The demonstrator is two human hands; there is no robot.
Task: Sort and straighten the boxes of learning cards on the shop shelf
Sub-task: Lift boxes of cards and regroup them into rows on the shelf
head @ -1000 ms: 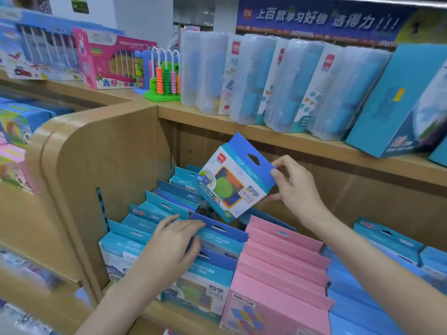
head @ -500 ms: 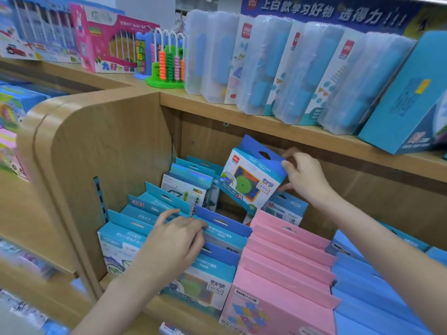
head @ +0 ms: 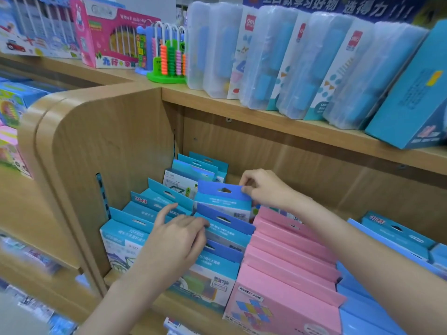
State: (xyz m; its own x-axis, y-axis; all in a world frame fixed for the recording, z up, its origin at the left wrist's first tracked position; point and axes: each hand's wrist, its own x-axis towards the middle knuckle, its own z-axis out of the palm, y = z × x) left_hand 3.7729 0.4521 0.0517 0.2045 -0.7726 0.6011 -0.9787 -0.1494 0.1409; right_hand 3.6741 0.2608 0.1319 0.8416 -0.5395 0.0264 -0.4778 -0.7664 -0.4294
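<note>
Rows of card boxes stand on the lower shelf: light-blue boxes (head: 145, 211) at the left, blue-tabbed boxes (head: 225, 228) in the middle, pink boxes (head: 285, 259) to their right, more blue boxes (head: 396, 235) at far right. My right hand (head: 263, 189) pinches the hang tab of one blue-tabbed box (head: 222, 197), which stands at the back of the middle row. My left hand (head: 179, 240) rests flat on the tops of the front boxes, fingers pressing against the middle row's tabs.
The wooden side panel (head: 108, 146) closes the shelf on the left. The upper shelf board (head: 278, 122) overhangs, carrying clear plastic cases (head: 290, 61), an abacus (head: 169, 59), a pink toy box (head: 108, 32) and a tilted blue box (head: 411, 97).
My right hand lowered the blue-tabbed box from the air down into the back of the middle row. My left hand stayed on the front boxes.
</note>
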